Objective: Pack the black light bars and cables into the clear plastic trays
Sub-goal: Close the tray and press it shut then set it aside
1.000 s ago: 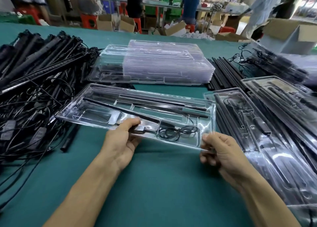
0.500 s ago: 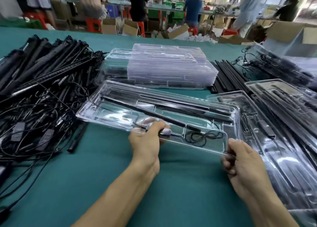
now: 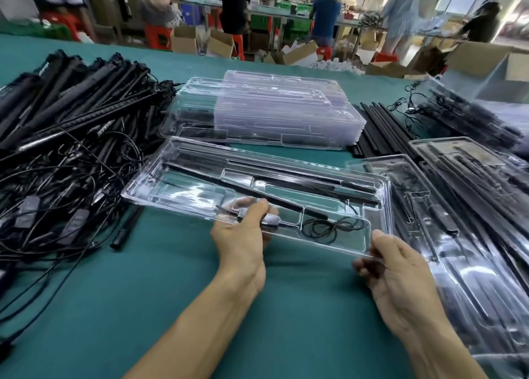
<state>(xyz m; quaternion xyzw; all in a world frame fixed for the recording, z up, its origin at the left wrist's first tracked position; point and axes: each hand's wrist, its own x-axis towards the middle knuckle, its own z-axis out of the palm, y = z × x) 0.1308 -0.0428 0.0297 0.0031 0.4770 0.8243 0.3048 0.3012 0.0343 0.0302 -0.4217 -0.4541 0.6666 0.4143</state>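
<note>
From the head camera, the person holds one clear tray (image 3: 200,189) up in front of them, over the green table (image 3: 171,307). The tray's long side runs across them, from left to right. It sits just past both hands, with its near edge at the fingers.

The two hands are apart, and both have hold of this tray. The left hand (image 3: 243,238) grips the middle of the near edge, with its thumb on top by a small black box (image 3: 270,220). The right hand (image 3: 400,278) pinches the near right corner.

Inside the tray I can count two black light bars (image 3: 315,188) for sure. There may be a third, but the shine hides it. There is one cable (image 3: 329,227), curled in a ring.

Filled trays (image 3: 458,235) lie to the right, just beside the held one. I see at least two there. The right hand is the nearer one to them, so I think the tray goes that way next.

One stack of empty trays (image 3: 257,112) sits behind. One big pile of loose bars and cables (image 3: 71,138) is on the left, with too many to count
</note>
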